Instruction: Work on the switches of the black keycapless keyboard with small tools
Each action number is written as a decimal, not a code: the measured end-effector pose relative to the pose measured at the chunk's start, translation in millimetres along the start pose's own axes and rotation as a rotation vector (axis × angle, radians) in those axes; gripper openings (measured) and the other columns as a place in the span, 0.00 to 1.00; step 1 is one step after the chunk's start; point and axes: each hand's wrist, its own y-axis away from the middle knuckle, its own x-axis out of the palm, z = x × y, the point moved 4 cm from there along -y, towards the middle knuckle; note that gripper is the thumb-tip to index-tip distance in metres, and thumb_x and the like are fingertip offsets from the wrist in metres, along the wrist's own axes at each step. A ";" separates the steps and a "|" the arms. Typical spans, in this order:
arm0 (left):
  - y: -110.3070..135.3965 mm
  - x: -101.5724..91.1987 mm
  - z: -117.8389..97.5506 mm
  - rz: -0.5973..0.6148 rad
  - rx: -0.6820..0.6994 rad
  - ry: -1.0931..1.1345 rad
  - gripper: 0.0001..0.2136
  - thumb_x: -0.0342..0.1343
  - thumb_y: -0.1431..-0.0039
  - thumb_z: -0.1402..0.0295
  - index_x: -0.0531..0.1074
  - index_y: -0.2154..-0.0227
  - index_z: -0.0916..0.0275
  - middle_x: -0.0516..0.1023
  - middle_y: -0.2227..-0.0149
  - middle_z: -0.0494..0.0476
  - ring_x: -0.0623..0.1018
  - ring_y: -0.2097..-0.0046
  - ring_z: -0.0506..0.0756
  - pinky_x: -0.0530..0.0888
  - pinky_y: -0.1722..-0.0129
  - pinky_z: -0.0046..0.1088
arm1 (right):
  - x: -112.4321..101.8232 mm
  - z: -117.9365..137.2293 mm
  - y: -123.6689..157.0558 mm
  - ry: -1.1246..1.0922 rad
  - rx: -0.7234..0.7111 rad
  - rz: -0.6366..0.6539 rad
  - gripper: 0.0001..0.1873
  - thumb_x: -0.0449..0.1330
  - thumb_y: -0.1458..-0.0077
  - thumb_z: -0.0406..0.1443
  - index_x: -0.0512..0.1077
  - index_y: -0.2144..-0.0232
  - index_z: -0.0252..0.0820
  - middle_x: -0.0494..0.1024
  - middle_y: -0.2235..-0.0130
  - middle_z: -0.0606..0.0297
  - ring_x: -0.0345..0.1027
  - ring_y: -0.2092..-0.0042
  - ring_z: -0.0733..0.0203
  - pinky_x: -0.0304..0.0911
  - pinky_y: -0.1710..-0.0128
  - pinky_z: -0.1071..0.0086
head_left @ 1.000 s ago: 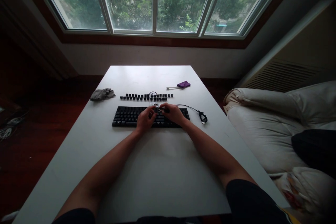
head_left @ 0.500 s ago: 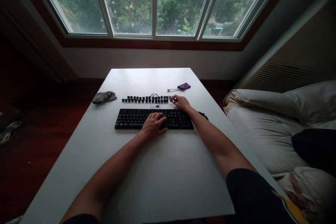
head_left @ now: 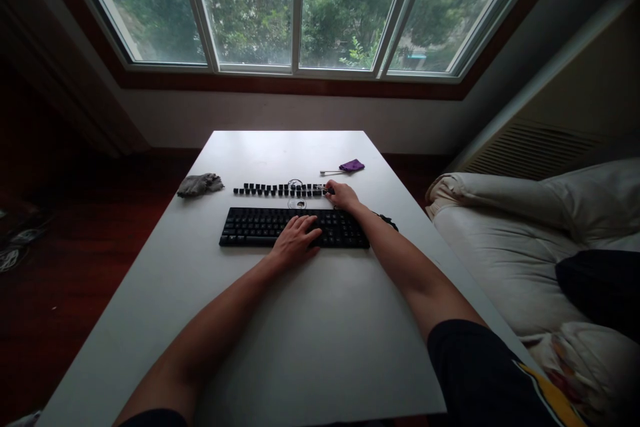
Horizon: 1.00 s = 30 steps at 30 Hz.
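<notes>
Fingers of the right hand [head_left: 344, 195] bunch at the right end of the keycaps [head_left: 263, 187] (whether they grip one, I cannot tell); a light touch should spare the rows. Left hand [head_left: 294, 238] spreads wide over the nearer keyboard [head_left: 245, 228], well placed to steady it.

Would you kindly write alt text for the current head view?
A person's left hand rests on a black keyboard on a white table; the right hand is at the right end of two rows of keycaps. A gray cloth lies to the left.
</notes>
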 end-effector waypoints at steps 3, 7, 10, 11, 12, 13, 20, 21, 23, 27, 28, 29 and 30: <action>-0.5 -2.8 -1.2 0.010 -0.012 -0.008 0.19 0.62 0.43 0.60 0.72 0.49 0.55 0.65 0.37 0.62 0.65 0.39 0.64 0.63 0.39 0.49 | -1.7 0.9 1.7 -0.020 -0.013 -0.005 0.15 0.62 0.43 0.41 0.73 0.53 0.48 0.80 0.59 0.61 0.72 0.60 0.56 0.62 0.61 0.68; -0.9 -6.2 -2.4 0.003 -0.031 -0.005 0.18 0.62 0.44 0.59 0.72 0.51 0.55 0.66 0.39 0.61 0.66 0.40 0.65 0.64 0.41 0.50 | -8.1 3.3 6.8 -0.071 -0.030 -0.034 0.16 0.63 0.44 0.42 0.72 0.53 0.47 0.80 0.60 0.60 0.71 0.62 0.55 0.62 0.62 0.67; -1.0 -6.9 -2.3 -0.011 -0.054 0.006 0.18 0.63 0.45 0.59 0.72 0.52 0.55 0.66 0.39 0.61 0.66 0.41 0.65 0.63 0.41 0.50 | -16.9 8.5 14.3 -0.164 -0.050 -0.102 0.16 0.62 0.44 0.44 0.72 0.55 0.46 0.79 0.61 0.60 0.71 0.61 0.55 0.62 0.61 0.66; -1.0 -6.8 -2.2 -0.014 -0.060 0.008 0.18 0.63 0.45 0.59 0.72 0.52 0.55 0.66 0.39 0.61 0.66 0.41 0.65 0.63 0.41 0.50 | -20.3 11.2 17.6 -0.211 -0.062 -0.131 0.15 0.61 0.43 0.45 0.72 0.56 0.45 0.79 0.62 0.61 0.71 0.61 0.55 0.62 0.61 0.66; -1.1 -6.6 -2.2 -0.016 -0.064 0.008 0.18 0.63 0.45 0.59 0.72 0.52 0.55 0.66 0.39 0.60 0.66 0.41 0.65 0.63 0.41 0.49 | -23.8 14.3 21.2 -0.263 -0.076 -0.161 0.14 0.59 0.42 0.45 0.72 0.57 0.45 0.79 0.62 0.61 0.71 0.61 0.55 0.62 0.61 0.66; -1.3 -6.4 -2.1 -0.015 -0.066 0.007 0.18 0.63 0.46 0.59 0.72 0.53 0.55 0.66 0.39 0.60 0.66 0.41 0.65 0.63 0.41 0.49 | -27.1 17.6 25.2 -0.319 -0.089 -0.189 0.14 0.58 0.41 0.46 0.72 0.58 0.44 0.79 0.62 0.61 0.71 0.61 0.56 0.63 0.61 0.66; -2.6 -5.6 -1.0 -0.009 -0.102 -0.008 0.19 0.65 0.49 0.58 0.72 0.54 0.56 0.67 0.41 0.62 0.66 0.42 0.66 0.63 0.42 0.50 | -33.9 37.1 54.8 -0.785 -0.144 -0.138 0.24 0.44 0.34 0.50 0.73 0.59 0.42 0.72 0.71 0.65 0.67 0.70 0.61 0.64 0.67 0.68; -2.9 -5.6 -0.9 -0.009 -0.105 -0.010 0.19 0.65 0.49 0.58 0.72 0.54 0.56 0.67 0.41 0.62 0.66 0.42 0.66 0.63 0.42 0.50 | -34.9 38.4 58.6 -0.823 -0.153 -0.134 0.24 0.44 0.34 0.50 0.73 0.60 0.42 0.71 0.71 0.65 0.67 0.69 0.61 0.65 0.66 0.68; -3.5 -5.5 -0.8 -0.007 -0.108 -0.012 0.19 0.65 0.49 0.58 0.72 0.54 0.57 0.68 0.42 0.62 0.66 0.42 0.66 0.63 0.42 0.50 | -39.5 39.7 65.1 -0.820 -0.179 -0.179 0.24 0.47 0.35 0.51 0.75 0.62 0.41 0.72 0.68 0.63 0.67 0.65 0.60 0.65 0.62 0.67; -4.2 -5.6 -0.5 -0.003 -0.102 -0.007 0.19 0.65 0.49 0.58 0.72 0.54 0.56 0.68 0.42 0.62 0.66 0.42 0.66 0.64 0.42 0.50 | -44.2 40.2 71.0 -0.756 -0.201 -0.157 0.25 0.50 0.36 0.52 0.77 0.66 0.41 0.68 0.72 0.65 0.64 0.67 0.61 0.64 0.62 0.67; -4.2 -5.6 -0.3 -0.002 -0.099 -0.008 0.20 0.65 0.49 0.58 0.72 0.54 0.56 0.68 0.42 0.62 0.66 0.42 0.66 0.64 0.42 0.50 | -43.6 39.8 71.3 -0.771 -0.194 -0.135 0.25 0.50 0.36 0.52 0.77 0.66 0.41 0.67 0.74 0.67 0.63 0.69 0.61 0.63 0.64 0.67; -4.1 -5.6 -0.2 -0.001 -0.097 -0.010 0.20 0.65 0.49 0.58 0.72 0.54 0.57 0.68 0.42 0.62 0.66 0.42 0.66 0.64 0.42 0.50 | -42.8 39.4 71.5 -0.792 -0.186 -0.126 0.24 0.51 0.37 0.52 0.77 0.65 0.42 0.66 0.75 0.68 0.62 0.70 0.62 0.62 0.66 0.68; -4.1 -5.5 0.0 0.000 -0.096 -0.011 0.20 0.65 0.49 0.58 0.72 0.54 0.57 0.68 0.42 0.62 0.66 0.42 0.66 0.64 0.42 0.50 | -41.7 39.0 71.6 -0.814 -0.178 -0.124 0.23 0.52 0.38 0.52 0.77 0.64 0.42 0.66 0.75 0.69 0.62 0.71 0.63 0.62 0.67 0.68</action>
